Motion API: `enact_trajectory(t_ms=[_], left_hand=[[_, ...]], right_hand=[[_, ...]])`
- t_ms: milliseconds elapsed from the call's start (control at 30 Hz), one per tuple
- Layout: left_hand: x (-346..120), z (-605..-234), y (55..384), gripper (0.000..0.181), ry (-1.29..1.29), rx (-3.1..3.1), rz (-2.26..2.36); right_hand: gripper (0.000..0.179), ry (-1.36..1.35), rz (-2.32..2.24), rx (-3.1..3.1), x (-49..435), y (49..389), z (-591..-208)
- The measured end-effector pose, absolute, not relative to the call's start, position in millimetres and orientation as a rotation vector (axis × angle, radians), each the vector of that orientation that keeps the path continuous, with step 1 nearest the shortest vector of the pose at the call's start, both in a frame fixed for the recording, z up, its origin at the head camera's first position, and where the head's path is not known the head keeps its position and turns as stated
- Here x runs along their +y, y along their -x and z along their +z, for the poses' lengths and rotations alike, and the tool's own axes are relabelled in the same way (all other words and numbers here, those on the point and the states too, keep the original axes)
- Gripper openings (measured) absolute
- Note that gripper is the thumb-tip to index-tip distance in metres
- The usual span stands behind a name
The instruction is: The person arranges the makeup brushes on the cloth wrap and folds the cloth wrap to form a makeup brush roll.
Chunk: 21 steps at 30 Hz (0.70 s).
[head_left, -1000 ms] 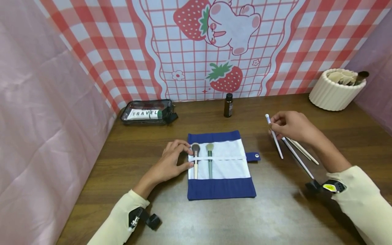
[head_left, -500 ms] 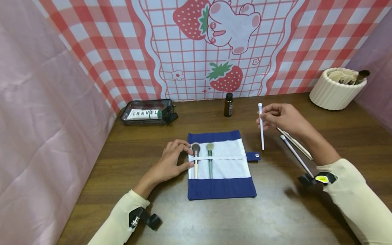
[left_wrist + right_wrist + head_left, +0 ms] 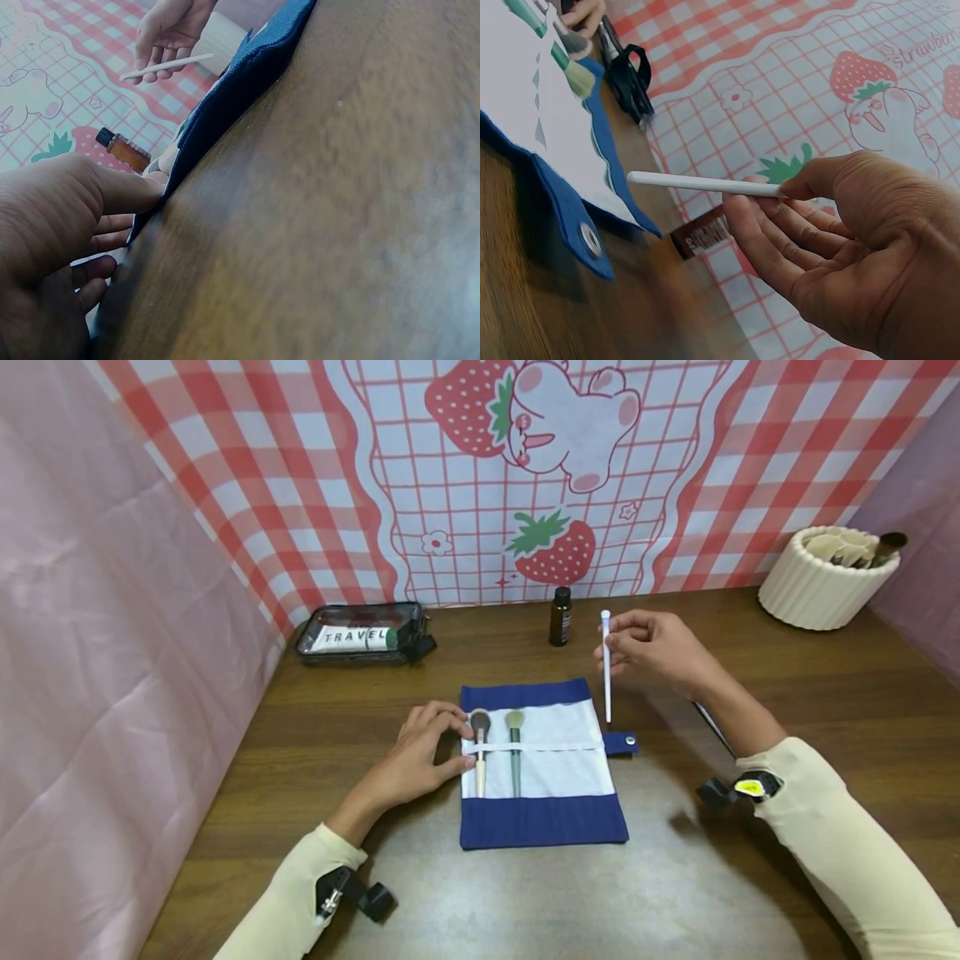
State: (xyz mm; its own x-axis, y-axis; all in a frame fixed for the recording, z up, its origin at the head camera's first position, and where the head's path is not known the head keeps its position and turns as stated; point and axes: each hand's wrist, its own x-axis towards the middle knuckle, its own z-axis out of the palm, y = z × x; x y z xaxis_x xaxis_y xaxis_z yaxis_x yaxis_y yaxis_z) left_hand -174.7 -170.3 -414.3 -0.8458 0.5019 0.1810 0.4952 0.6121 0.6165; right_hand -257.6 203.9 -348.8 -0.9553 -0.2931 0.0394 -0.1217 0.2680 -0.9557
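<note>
White brush (image 3: 607,668) swung left to the blue roll's (image 3: 543,820) right edge

Over the last second the right hand (image 3: 656,647) has travelled left, away from the loose brush (image 3: 712,727) on the right of the table (image 3: 540,902); its forearm now covers most of what lies there. The white brush has turned from a slant to nearly straight, narrow end toward the near side. Thumb and fingertips pinch it near its far end, and it appears to be in the air just right of the cloth.

The left hand has not moved: thumb and forefinger stand apart, resting at the roll's left edge; whether they nip the fabric I cannot tell.

The dark-headed brush (image 3: 480,724) and green brush (image 3: 515,768) lie under the strap (image 3: 558,747) as before. By my reading, the white brush is now close to the strap's right stretch, but not yet under it.
</note>
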Motion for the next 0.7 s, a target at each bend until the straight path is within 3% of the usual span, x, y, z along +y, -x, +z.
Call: enact_trajectory(t_ms=[700], left_hand=[[-170.1,-415.6,175.1,0.030,-0.872,2.815,1.074]], right_hand=[[0.034,0.405,-1.896,2.120,156.9,263.2,-363.0]])
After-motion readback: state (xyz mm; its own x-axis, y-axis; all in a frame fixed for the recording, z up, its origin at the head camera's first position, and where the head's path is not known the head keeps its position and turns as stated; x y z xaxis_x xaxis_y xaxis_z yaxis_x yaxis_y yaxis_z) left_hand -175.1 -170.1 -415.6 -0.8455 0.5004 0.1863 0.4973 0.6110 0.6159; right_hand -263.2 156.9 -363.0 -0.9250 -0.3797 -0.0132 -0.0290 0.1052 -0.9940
